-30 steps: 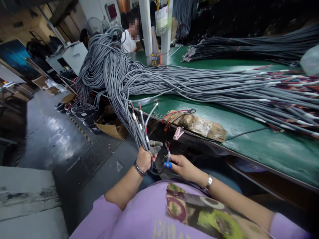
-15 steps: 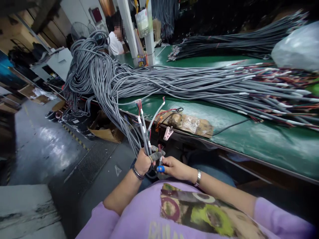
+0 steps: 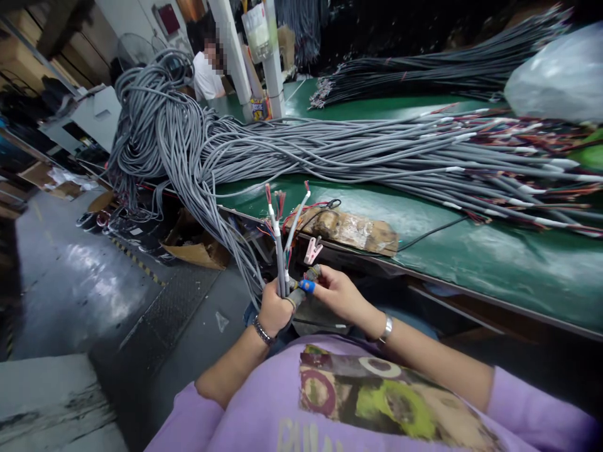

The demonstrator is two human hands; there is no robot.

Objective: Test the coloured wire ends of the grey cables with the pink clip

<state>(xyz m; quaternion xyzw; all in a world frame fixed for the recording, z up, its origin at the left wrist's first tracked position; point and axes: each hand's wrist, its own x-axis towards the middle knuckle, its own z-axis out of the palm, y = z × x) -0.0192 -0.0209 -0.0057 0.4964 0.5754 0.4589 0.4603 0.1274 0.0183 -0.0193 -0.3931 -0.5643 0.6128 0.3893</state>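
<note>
My left hand (image 3: 277, 309) is closed around several grey cables (image 3: 279, 257), which stand up out of the fist with white tape and bare coloured wires at their ends. A grey cover sits on a finger of this hand. Just to the right, my right hand (image 3: 342, 295) is closed in a pinch, with a blue cover on the thumb and a grey cover on a fingertip. Thin reddish wires of a cable end (image 3: 307, 274) show between those fingertips; the rest of that end is hidden. Beyond the hands, a pink clip (image 3: 313, 250) hangs at the table edge.
A big bundle of grey cables (image 3: 282, 147) lies across the green table (image 3: 424, 263) and droops off its left end. A taped cardboard-like block (image 3: 362, 232) lies at the front edge. Behind are dark cables (image 3: 424, 75), a plastic bag (image 3: 560, 78) and a person (image 3: 207, 75).
My right hand has moved slightly up, its fingers now pinching the wires higher. The cables in my left hand have shifted, and the whole view has moved a little.
</note>
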